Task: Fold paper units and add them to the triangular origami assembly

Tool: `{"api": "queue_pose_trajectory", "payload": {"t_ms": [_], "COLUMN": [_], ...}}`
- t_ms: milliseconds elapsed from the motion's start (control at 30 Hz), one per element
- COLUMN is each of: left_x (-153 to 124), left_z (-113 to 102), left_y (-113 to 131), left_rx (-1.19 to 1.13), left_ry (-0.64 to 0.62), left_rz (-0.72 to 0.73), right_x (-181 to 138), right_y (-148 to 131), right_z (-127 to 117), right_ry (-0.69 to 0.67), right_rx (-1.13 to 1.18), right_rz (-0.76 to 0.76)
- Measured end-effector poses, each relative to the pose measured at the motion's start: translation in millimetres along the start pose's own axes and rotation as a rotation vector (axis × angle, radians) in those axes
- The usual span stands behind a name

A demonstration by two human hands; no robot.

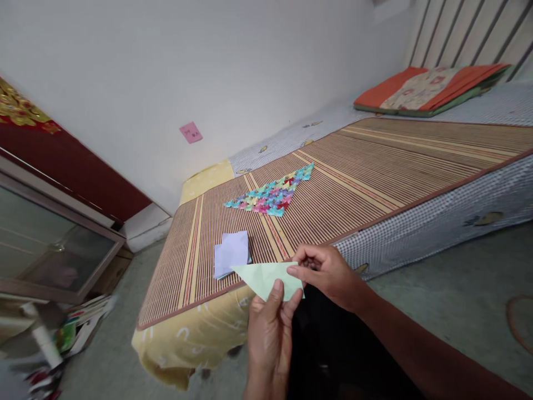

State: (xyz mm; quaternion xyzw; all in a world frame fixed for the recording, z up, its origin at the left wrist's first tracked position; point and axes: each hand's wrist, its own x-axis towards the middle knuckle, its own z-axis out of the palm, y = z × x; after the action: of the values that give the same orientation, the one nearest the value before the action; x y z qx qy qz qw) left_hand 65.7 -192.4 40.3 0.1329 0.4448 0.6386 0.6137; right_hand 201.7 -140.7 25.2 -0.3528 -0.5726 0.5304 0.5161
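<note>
A pale green sheet of paper (260, 275), folded to a pointed shape, is held up between both hands near the bed's front edge. My left hand (270, 328) grips it from below, thumb on its face and fingers behind. At the upper right corner, my right hand (322, 272) pinches the paper between thumb and fingers. Just beyond, a stack of square lilac paper (232, 253) lies on the striped mat. Farther back rests a triangular arrangement of many small, colourful folded paper pieces (270, 194).
The striped mat (353, 172) covers the bed, over yellow and checked cloths. A folded orange quilt (428, 91) lies at the far right. On the white wall is a pink note (190, 132). A glass-fronted cabinet (54, 244) stands at left, with clutter on the floor below.
</note>
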Motion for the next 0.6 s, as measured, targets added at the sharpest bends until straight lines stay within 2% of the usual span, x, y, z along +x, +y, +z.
{"api": "queue_pose_trajectory", "payload": {"t_ms": [333, 467, 600], "left_x": [0.5, 2.1, 2.7], "left_z": [-7.3, -13.4, -15.9], "left_y": [-3.7, -4.3, -1.0], "left_rx": [0.1, 0.244, 0.303], "left_ry": [-0.11, -0.152, -0.139], "left_rz": [0.026, 0.131, 0.191], "right_x": [3.1, 3.7, 2.5], "right_y": [-4.0, -2.7, -1.9], "right_z": [-8.7, -13.2, -14.0], "right_ry": [0.024, 0.029, 0.019], "right_rx": [0.013, 0.069, 0.08], "right_rz": [0.029, 0.068, 0.081]}}
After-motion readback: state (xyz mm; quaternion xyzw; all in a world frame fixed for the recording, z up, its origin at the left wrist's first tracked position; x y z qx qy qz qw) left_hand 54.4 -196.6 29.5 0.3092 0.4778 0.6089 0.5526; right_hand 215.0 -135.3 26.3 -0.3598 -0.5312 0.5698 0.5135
